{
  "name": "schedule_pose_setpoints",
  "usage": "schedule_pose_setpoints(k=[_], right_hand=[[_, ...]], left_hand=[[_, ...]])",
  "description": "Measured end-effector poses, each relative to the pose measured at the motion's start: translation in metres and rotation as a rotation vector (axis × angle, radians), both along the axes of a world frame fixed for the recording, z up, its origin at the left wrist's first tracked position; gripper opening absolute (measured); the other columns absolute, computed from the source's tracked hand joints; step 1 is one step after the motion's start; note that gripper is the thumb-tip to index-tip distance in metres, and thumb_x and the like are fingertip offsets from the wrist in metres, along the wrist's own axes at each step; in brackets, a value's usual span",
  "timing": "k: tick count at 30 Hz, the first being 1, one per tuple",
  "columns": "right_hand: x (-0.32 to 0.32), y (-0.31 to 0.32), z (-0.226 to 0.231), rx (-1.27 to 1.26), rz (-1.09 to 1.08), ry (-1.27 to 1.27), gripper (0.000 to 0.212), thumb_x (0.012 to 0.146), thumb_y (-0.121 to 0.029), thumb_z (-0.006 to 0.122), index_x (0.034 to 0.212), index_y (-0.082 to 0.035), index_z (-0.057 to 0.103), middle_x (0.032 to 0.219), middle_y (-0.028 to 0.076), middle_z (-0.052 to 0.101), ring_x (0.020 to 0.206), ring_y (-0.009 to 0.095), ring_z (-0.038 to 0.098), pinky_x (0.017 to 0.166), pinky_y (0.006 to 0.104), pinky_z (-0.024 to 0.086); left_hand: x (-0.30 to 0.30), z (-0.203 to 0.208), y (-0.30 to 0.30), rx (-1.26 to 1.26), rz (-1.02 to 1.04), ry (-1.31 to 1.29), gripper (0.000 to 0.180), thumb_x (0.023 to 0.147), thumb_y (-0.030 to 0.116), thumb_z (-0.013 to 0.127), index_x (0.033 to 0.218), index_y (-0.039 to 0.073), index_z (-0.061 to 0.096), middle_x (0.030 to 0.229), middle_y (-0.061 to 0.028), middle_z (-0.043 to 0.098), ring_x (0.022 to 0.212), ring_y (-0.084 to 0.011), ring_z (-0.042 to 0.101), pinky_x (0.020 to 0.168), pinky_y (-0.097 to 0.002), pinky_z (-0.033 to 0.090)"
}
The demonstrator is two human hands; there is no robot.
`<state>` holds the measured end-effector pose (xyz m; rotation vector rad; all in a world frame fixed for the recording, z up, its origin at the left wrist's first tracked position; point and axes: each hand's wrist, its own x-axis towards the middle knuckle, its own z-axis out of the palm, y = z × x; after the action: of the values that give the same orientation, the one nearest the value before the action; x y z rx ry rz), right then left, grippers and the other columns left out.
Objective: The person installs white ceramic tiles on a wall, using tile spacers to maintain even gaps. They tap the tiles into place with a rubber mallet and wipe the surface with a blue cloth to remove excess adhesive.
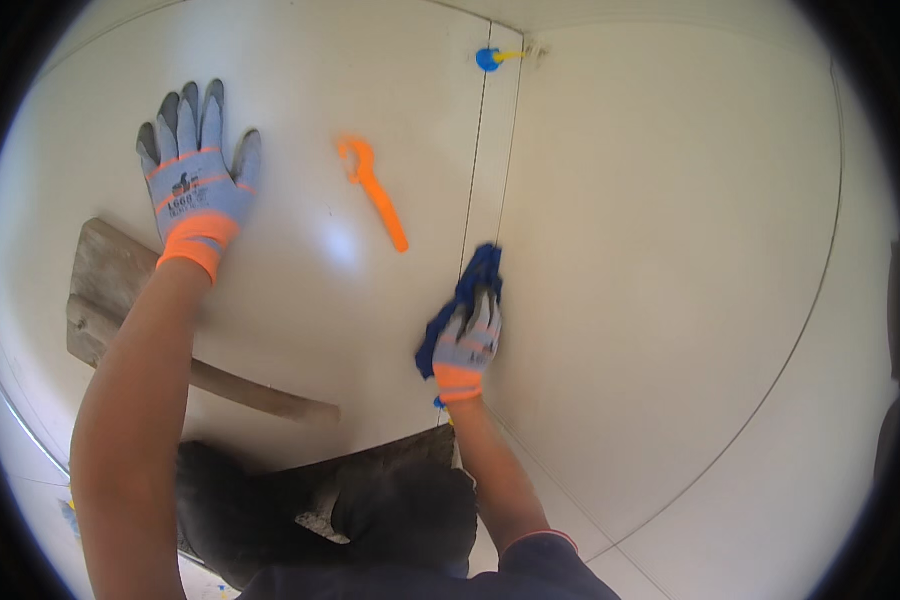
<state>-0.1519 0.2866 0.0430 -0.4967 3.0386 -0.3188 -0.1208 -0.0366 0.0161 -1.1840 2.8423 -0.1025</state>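
My left hand (200,180), in a grey glove with an orange cuff, lies flat on the pale tile (300,180) with its fingers spread. In a matching glove, my right hand (468,335) presses a dark blue cloth (482,268) onto the joint between two large tiles, its fingers closed over the cloth. Between the hands, farther off, lies an orange plastic wrench (378,200), its hooked end pointing away from me. A brown wooden tool (110,270), with a broad board and a long curved strip, rests partly hidden under my left forearm.
A round blue cap with a yellow stem (488,59) sits at the far end of the joint. A smaller blue piece (440,402) is just below my right wrist. My dark-clothed knees (400,510) rest near a dark mat edge (370,452). Another joint line curves across the right side.
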Motion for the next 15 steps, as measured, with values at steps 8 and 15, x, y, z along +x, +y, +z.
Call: schedule_pose_setpoints(k=[8,15], right_hand=[[-0.183,-0.163,-0.001,-0.101,-0.010,0.028,0.040,0.083,-0.020,0.046,0.116,0.002,0.046,0.115,0.020,0.049,0.112,0.034,0.042,0.096,0.0395,0.033],[-0.219,-0.195,0.021,0.540,0.271,-0.022,0.069,0.079,-0.020,0.052,0.135,-0.004,0.016,0.126,0.019,0.042,0.119,0.033,0.037,0.099,0.0393,0.031]], left_hand=[[-0.002,0.013,0.001,0.092,0.022,-0.029,0.058,0.085,0.038,0.039,0.136,0.013,0.025,0.139,-0.0096,0.025,0.129,-0.0260,0.020,0.107,-0.0420,0.010],[0.000,0.012,0.000,0.151,0.008,0.066,0.061,0.083,0.036,0.044,0.135,0.012,0.025,0.137,-0.0113,0.027,0.128,-0.0278,0.021,0.106,-0.0456,0.010]])
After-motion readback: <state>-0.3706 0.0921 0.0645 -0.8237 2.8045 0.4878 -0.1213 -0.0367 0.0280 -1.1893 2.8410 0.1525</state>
